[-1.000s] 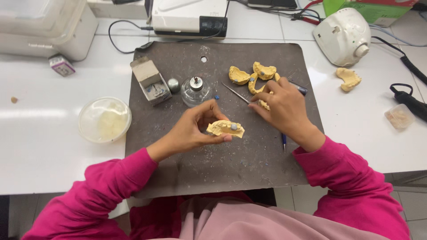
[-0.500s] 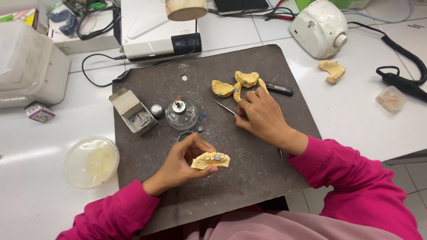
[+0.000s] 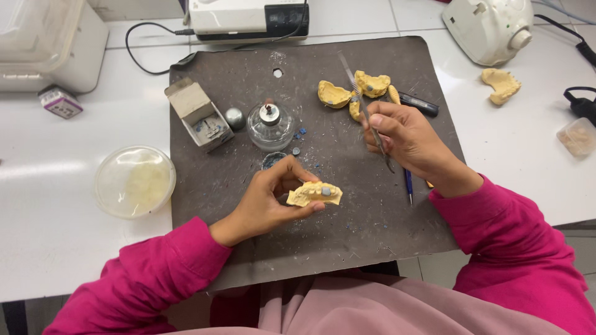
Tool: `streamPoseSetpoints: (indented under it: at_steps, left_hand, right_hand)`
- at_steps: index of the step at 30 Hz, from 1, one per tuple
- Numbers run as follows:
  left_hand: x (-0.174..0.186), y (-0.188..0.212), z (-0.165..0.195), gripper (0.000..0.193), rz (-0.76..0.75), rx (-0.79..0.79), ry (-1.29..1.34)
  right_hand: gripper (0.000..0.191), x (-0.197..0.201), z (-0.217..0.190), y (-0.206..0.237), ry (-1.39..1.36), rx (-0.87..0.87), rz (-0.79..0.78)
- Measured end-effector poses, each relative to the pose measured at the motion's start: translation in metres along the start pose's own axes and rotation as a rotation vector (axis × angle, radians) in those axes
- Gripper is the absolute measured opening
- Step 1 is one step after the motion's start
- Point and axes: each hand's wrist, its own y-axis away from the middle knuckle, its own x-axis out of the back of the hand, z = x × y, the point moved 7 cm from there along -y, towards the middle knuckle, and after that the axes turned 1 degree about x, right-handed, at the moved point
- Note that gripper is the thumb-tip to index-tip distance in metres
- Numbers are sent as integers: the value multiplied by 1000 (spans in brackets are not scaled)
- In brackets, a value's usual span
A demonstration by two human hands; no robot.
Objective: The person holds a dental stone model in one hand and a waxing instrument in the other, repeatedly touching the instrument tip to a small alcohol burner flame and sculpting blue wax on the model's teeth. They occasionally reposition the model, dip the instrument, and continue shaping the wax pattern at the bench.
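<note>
My left hand (image 3: 267, 201) holds a yellow plaster dental cast (image 3: 314, 193) with a small grey blob on top, just above the dark work mat (image 3: 347, 248). My right hand (image 3: 406, 139) grips a thin metal instrument (image 3: 360, 99) whose tip points up and away, near several more yellow casts (image 3: 354, 93) at the mat's far side. A small glass spirit lamp (image 3: 270, 127) stands between the hands, closer to the left one.
An open grey box (image 3: 198, 115) and a metal cap (image 3: 234, 118) sit left of the lamp. A lidded plastic tub (image 3: 135, 181) lies on the white table at left. White machines (image 3: 490, 28) stand at the back; another cast (image 3: 501, 85) lies at right.
My right hand has lifted off the casts and now holds the metal instrument upright. The left hand keeps the cast, turned slightly. The camera view shifted.
</note>
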Motion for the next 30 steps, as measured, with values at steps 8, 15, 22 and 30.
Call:
streamPoseSetpoints:
  at_steps: [8, 15, 22, 30]
  left_hand:
    - [12, 0, 16, 32, 119, -88, 27]
    - [14, 0, 4, 31, 118, -10, 121]
    - [12, 6, -4, 30, 113, 29, 173]
    - [11, 9, -12, 29, 136, 64, 116]
  right_hand:
    - [18, -26, -8, 15, 51, 308, -75]
    - [26, -50, -19, 40, 356, 666, -52]
    - [28, -63, -19, 43, 646, 917, -57]
    - [26, -73, -9, 54, 834, 1026, -153]
